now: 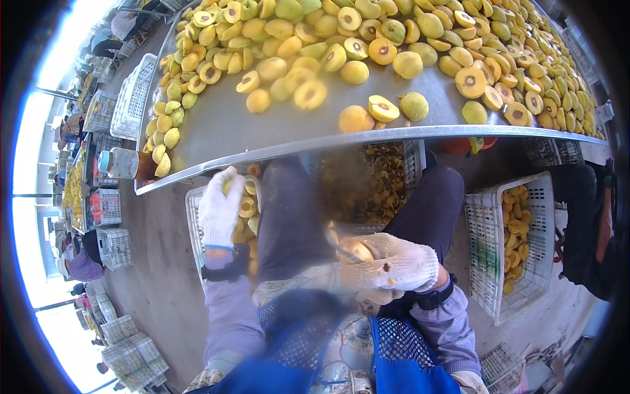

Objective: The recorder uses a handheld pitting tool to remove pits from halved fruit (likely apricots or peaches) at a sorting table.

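My left hand (220,207), in a white knit glove, is over a white plastic crate (194,216) of halved yellow fruit beside my left leg. A bit of yellow shows at its fingers; whether it grips a piece is unclear. In front of my lap, my right hand (393,263), in a soiled knit glove, is closed around a small tool (346,250) with a curved metal end and a rounded, light-coloured handle. Across the metal table (216,133) before me lie many halved yellow fruits (384,51), several showing brown centres.
Between my knees stands a crate of brownish fruit scraps (384,187). A white crate (536,246) with fruit halves is at the right, near another person's dark-clothed leg (576,231). A jar (123,163) lies at the table's left corner. People and stacked crates (133,354) are farther left.
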`<state>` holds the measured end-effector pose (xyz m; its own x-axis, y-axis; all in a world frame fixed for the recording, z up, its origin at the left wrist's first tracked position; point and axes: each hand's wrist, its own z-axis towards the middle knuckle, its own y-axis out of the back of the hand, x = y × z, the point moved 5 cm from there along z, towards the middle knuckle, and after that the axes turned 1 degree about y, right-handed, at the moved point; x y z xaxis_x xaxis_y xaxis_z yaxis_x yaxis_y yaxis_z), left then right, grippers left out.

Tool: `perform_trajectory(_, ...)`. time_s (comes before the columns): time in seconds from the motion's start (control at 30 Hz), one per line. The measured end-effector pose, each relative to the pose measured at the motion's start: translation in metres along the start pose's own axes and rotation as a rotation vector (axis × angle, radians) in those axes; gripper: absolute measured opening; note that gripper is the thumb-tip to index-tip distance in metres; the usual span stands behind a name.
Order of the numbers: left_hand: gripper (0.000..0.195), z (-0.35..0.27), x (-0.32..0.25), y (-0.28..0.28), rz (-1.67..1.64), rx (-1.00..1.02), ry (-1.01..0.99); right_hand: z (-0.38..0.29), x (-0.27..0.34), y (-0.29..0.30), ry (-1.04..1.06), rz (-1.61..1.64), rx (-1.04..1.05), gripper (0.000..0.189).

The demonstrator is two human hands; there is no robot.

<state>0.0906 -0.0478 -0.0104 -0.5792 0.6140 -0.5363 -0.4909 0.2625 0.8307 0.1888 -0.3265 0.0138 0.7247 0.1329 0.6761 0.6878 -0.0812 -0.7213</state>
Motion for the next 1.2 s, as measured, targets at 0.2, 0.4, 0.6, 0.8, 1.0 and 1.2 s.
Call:
perform_trajectory(0.2,0.030,0.019,-0.121,-0.074,-0.337,0.254,-0.482,0.014,-0.001,0.002,-0.092,-0.344,-0.160,0.027)
perform_trajectory(0.4,0.036,0.070,-0.157,-0.162,-0.008,0.390,-0.585,-0.007,0.005,0.016,-0.104,-0.159,-0.367,0.046)
perform_trajectory(0.6,0.048,0.091,-0.155,-0.176,0.261,0.335,-0.651,-0.015,0.014,0.029,-0.056,-0.133,-0.540,0.031)
perform_trajectory(0.8,0.042,0.058,-0.151,-0.151,-1.222,0.872,0.222,-0.017,0.017,0.045,0.099,-0.060,-0.701,0.029)
perform_trajectory(1.0,0.042,-0.001,-0.174,-0.112,-1.484,0.988,0.303,-0.010,0.028,0.042,0.165,0.027,-0.769,0.022)
perform_trajectory(1.2,0.042,-0.019,-0.178,-0.092,-1.385,0.918,0.118,-0.011,0.031,0.032,-0.071,-0.311,-0.914,0.022)
